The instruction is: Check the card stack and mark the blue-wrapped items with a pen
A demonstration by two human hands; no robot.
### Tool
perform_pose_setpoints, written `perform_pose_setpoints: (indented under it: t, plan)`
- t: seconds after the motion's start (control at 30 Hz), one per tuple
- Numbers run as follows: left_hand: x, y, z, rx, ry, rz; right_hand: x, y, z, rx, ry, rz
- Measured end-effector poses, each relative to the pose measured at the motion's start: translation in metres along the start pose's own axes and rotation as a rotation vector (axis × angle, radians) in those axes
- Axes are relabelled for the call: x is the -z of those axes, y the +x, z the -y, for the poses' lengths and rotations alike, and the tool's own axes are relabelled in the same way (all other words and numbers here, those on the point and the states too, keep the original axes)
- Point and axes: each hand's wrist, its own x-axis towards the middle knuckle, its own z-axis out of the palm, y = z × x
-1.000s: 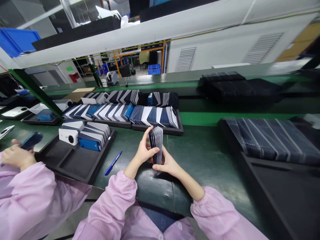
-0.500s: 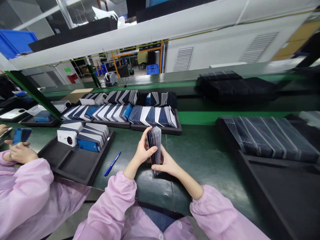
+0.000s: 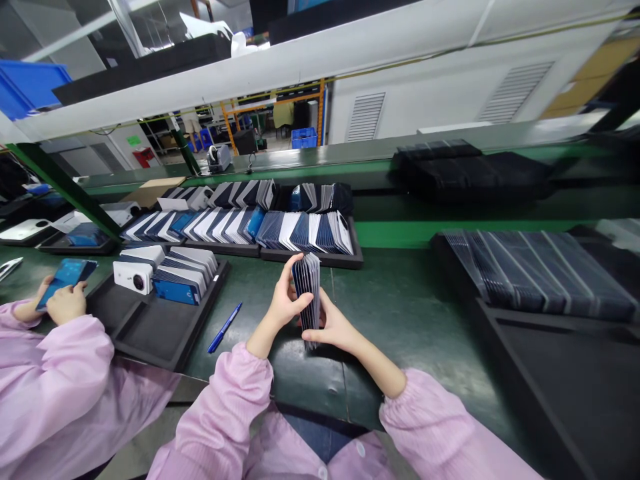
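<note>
Between my hands a stack of thin phone panels (image 3: 309,275) stands upright over the green bench, edges towards me and slightly fanned at the top. My left hand (image 3: 284,300) is closed round its left side, the forefinger at the top and the thumb across the front edges. Lower down, my right hand (image 3: 334,327) grips the stack from the right, its thumb on the front edges. The far-side fingers are partly hidden. A blue pen (image 3: 225,328) lies on the bench to the left of my hands.
Black trays (image 3: 361,261) filled with rows of phone panels stand behind my hands. At left is a part-filled black tray (image 3: 175,333). Film-wrapped panels fill part of a large tray (image 3: 500,347) at right. A co-worker's hands (image 3: 67,303) hold a blue panel (image 3: 73,273) at far left.
My hands and the stack have barely moved. At far left the co-worker's hands have shifted, and the blue panel they hold is now raised and turned with its broad face showing.
</note>
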Motion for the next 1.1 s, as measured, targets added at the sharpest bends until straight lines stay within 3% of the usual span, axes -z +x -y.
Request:
perform_pose_setpoints:
  t: [0.93,1.1]
  plan:
    - [-0.0002,-0.0017,-0.0051,0.07,-0.015,0.041,-0.0022,0.0002,-0.0016,-0.019,-0.038,-0.025]
    - [-0.0015,-0.0014,-0.0064,0.027,0.001,0.024,-0.0012,0.0001,-0.0008,-0.008,-0.06,-0.029]
